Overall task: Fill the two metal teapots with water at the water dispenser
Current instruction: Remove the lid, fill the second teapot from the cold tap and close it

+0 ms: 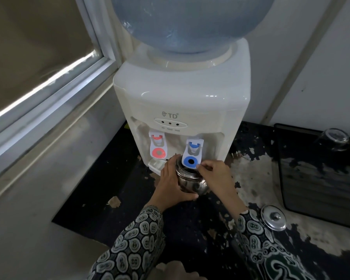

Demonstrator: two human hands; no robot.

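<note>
A white water dispenser (182,93) with a blue bottle on top stands on the dark counter. A round metal teapot (192,182), lid off, sits under the blue tap (191,156). My left hand (173,184) grips the teapot's left side and base. My right hand (215,174) rests against the teapot's right side, with its fingertips touching the lower edge of the blue tap lever. The teapot's metal lid (273,217) lies on the counter to the right. Only one teapot is in view.
The red tap (158,146) is left of the blue one, above a small drip tray (157,163). A black tray (319,174) with an upturned glass (334,138) sits at the right. The window sill and wall run along the left.
</note>
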